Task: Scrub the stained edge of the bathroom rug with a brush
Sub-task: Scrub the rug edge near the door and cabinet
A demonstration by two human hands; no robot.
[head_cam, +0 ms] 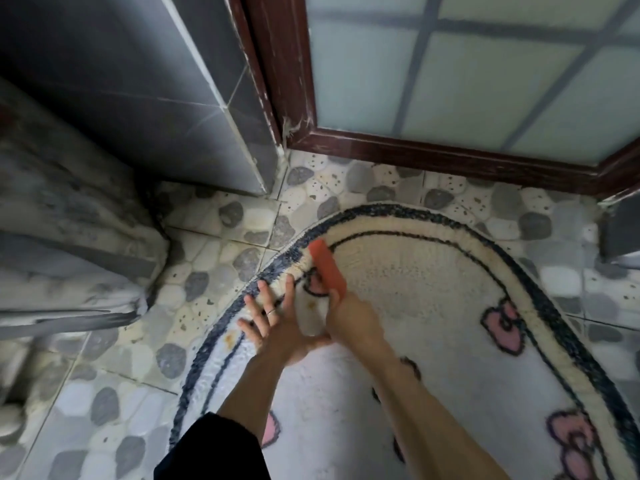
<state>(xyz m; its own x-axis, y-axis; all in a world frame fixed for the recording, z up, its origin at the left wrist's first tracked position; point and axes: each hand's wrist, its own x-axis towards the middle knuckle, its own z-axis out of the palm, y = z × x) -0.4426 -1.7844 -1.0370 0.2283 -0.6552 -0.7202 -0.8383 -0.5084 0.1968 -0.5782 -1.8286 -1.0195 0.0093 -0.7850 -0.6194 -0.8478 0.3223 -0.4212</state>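
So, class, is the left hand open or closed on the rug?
Open: the left hand lies on the rug edge beside the brush, fingers straight and spread, gripping nothing.

The brush (pixel 327 268) is motion-blurred, its bristles hidden against the rug (pixel 433 289) (whose near end and right side run out of view). The right hand (pixel 349 317) covers its own fingers.
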